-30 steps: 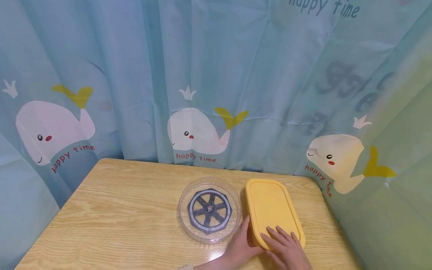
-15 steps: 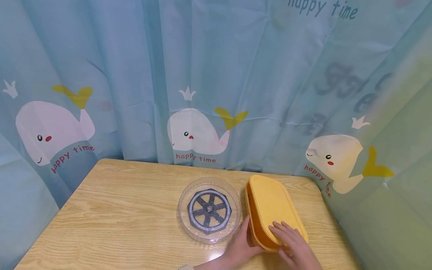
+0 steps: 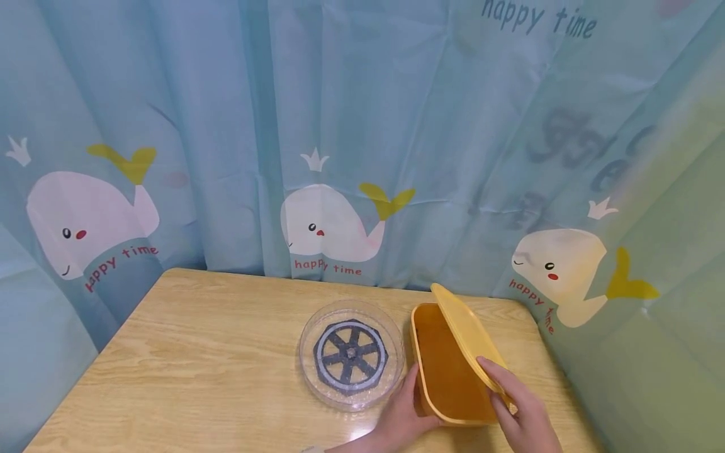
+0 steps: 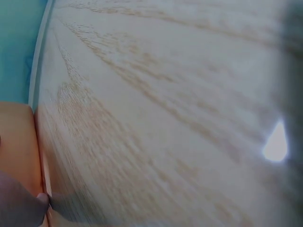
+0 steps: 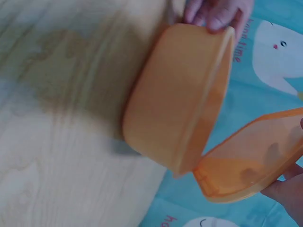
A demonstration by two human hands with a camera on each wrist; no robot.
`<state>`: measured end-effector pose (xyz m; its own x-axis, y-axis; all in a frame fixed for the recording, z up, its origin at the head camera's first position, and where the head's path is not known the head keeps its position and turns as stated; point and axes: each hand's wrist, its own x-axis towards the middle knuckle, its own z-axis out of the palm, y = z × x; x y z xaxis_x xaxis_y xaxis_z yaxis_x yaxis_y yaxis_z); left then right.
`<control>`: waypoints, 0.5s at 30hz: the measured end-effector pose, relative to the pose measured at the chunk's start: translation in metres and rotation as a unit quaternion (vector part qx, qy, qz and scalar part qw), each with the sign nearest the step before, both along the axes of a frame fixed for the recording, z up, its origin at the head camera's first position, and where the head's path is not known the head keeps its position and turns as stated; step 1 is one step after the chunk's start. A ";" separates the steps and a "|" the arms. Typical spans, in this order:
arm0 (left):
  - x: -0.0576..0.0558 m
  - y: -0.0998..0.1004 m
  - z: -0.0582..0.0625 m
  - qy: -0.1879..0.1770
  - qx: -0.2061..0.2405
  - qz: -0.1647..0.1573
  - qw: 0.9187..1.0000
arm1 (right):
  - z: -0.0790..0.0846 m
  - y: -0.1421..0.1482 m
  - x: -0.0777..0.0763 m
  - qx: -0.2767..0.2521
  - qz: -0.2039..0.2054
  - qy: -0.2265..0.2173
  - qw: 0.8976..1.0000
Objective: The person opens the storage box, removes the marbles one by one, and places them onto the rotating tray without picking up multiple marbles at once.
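Note:
A rectangular yellow-orange plastic box point(image 3: 436, 365) stands at the right of the table, its top partly uncovered. At its near left corner my left hand point(image 3: 402, 412) holds the wall, with the thumb by the near rim. My right hand point(image 3: 527, 409) grips the near end of the matching lid point(image 3: 467, 324), which is tilted up over the box's right side. In the right wrist view the lid's underside point(image 5: 251, 161) shows, one corner close to the box rim. Part of the box point(image 4: 16, 146) appears at the left edge of the left wrist view.
Left of the box sits a round clear dish point(image 3: 308, 377) with a dark spoked wheel-like piece point(image 3: 351, 355) inside or under it; I cannot tell which. The wood-grain table point(image 3: 198, 352) ends at a blue whale-print curtain point(image 3: 226, 157) behind and at the sides.
The lid has come off the box rim, tilting up and shifting right with my right hand, so the box's inside now shows. My left hand has stayed at the box's corner.

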<state>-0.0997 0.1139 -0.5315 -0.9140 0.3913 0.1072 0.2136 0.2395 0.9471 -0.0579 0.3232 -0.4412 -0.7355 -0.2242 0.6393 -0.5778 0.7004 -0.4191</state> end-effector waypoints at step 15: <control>0.002 -0.001 -0.002 -0.009 -0.006 0.000 1.000 | 0.035 0.027 -0.002 -0.260 -0.117 -0.126 0.950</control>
<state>-0.0979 0.1130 -0.5331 -0.9154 0.3929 0.0870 0.1974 0.2500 0.9479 -0.0603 0.3506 -0.4062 -0.8712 0.2619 0.4153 -0.2667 0.4577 -0.8482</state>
